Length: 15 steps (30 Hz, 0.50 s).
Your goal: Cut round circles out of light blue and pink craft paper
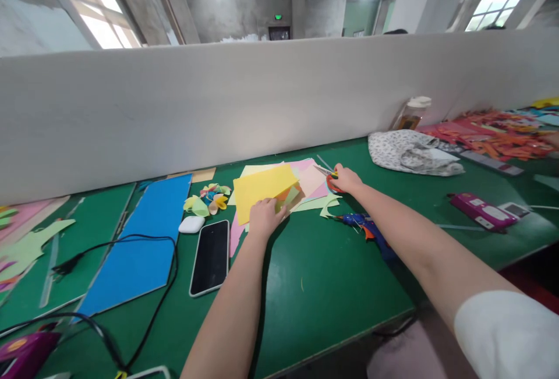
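Observation:
A stack of coloured paper sheets lies on the green table, with a yellow sheet on top and pink sheets under it. My left hand pinches the near edge of the stack, fingers closed on the yellow and orange paper. My right hand is closed around orange-handled scissors at the right edge of the pink sheets. A pale green paper scrap lies just in front of that hand.
A phone, a white earbud case, paper flowers, a blue sheet and a black cable lie left. A blue glue gun, a purple device, a patterned cloth and paper scraps sit right. A grey partition runs behind.

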{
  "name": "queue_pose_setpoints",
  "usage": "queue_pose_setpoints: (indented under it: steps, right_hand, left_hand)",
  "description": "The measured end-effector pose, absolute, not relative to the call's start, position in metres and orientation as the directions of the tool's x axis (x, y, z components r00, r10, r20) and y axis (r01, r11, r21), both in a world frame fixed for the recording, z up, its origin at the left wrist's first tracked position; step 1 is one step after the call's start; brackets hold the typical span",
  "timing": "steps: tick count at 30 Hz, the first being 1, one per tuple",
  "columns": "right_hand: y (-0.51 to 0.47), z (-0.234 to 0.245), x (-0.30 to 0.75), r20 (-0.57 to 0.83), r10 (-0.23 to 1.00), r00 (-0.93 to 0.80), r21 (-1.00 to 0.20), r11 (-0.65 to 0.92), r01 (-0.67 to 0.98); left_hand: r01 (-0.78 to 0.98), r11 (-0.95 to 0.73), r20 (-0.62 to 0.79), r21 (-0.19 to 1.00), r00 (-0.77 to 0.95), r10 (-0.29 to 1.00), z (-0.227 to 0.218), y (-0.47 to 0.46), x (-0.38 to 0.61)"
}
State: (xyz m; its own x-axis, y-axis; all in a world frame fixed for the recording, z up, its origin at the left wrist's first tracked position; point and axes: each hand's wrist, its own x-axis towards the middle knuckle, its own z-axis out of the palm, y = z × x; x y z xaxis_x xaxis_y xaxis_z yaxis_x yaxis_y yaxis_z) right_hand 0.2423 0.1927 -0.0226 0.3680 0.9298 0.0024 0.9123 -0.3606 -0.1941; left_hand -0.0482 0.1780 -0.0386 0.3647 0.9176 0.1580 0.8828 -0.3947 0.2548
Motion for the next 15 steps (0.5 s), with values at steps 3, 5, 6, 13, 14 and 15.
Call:
queue_pose_setpoints:
  steps: [3,5,6,13,14,15]
  right_hand:
    - [0.189,-0.023,0.24,0.0,0.935,0.355,-0.159,-0.35,0.923]
    - [0.189,-0.02,0.239,0.011,0.939,0.344,-0.136,-0.34,0.931]
    - [0.189,-0.018,0.238,0.017,0.942,0.336,-0.127,-0.332,0.935]
    - [0.198,-0.003,0.214,-0.01,0.988,0.155,-0.172,-0.155,0.973]
    - [0.199,-0.001,0.208,-0.013,0.992,0.129,-0.188,-0.129,0.974]
    - [0.2,0.0,0.203,-0.015,0.994,0.108,-0.206,-0.109,0.973]
  left_hand:
    - [0.891,-0.301,0.128,0.339,0.273,0.953,-0.042,0.183,-0.05]
    - [0.885,-0.224,0.116,0.409,0.193,0.974,-0.045,0.186,-0.052]
    - [0.875,-0.185,0.112,0.448,0.151,0.982,-0.046,0.188,-0.054]
    - [0.691,-0.086,0.14,0.718,-0.023,0.99,-0.047,0.19,-0.061]
    - [0.658,-0.095,0.157,0.747,-0.036,0.987,-0.046,0.19,-0.061]
    - [0.627,-0.102,0.174,0.772,-0.054,0.983,-0.045,0.189,-0.061]
